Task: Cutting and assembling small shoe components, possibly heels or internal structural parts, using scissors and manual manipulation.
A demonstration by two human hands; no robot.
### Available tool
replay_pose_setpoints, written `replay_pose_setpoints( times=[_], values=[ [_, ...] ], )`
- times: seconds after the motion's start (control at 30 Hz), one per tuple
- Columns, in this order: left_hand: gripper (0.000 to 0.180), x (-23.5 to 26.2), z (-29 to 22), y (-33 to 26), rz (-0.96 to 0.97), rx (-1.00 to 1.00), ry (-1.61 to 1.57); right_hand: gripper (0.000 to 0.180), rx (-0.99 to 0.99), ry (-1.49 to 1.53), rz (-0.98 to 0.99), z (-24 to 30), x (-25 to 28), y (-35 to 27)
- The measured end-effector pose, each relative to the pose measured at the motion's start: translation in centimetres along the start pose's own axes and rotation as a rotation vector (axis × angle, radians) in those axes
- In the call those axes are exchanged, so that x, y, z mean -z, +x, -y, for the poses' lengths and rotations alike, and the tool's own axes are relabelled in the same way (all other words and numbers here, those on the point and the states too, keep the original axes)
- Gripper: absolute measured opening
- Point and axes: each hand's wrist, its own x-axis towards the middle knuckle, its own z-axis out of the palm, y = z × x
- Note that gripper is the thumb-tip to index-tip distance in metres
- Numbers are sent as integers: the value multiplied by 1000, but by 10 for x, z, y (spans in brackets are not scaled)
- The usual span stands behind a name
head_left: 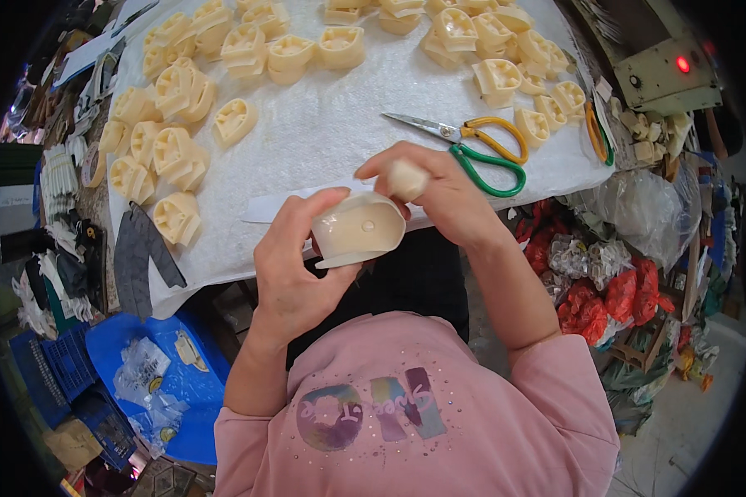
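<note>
At the worktop's [323, 108] near edge, my left hand [285, 263] grips a cream shell, my right hand [446, 192] pinching a rounded piece [407, 180] beside it: apparently two-handed working, calling next for steady support.

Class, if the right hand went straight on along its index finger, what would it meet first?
Probably the left hand, holding the cream piece, though depth is unclear.

I can see the cream cup [356, 230] is smooth and shiny. The scissors [449, 133] have shiny metal blades. The white sheet [323, 116] looks bumpy and dull. The blue tub [203, 398] is smooth plastic, the clear bag [642, 203] crinkly plastic.
</note>
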Motion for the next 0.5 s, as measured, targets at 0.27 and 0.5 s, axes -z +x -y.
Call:
replay_pose_setpoints(
  times=[0.27,0.5],
  values=[
    [57,-7,-6,2,23,-31,166,21,213,-649,-99,6,-15,-9],
    [54,-20,-8,2,-117,-100,292,31,33,66,44,-7,-9,-18]
  ],
)
